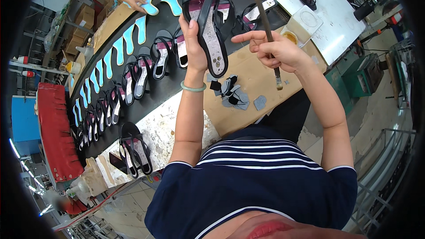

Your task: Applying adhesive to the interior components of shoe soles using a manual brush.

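My left hand (pixel 194 46) grips a black strappy sandal (pixel 214 48) by its edge, holding it up with its pale, glue-speckled sole bed facing me. A green bangle circles that wrist. To the right, my right hand (pixel 281 52) is closed round a thin brush (pixel 266 17), its bristle end pointing down. The index finger of that hand stretches left toward the sandal without touching it. Below the hands, grey and black cut pieces (pixel 237 99) lie heaped on brown cardboard (pixel 283 86).
A white container (pixel 305 23) with amber glue at its mouth stands right. Several sandals (pixel 142 73) and light-blue insoles (pixel 118 51) line a black conveyor belt (pixel 152 95). A co-worker's hand (pixel 135 2) touches insoles at upper left. Another sandal pair (pixel 135 152) lies at lower left.
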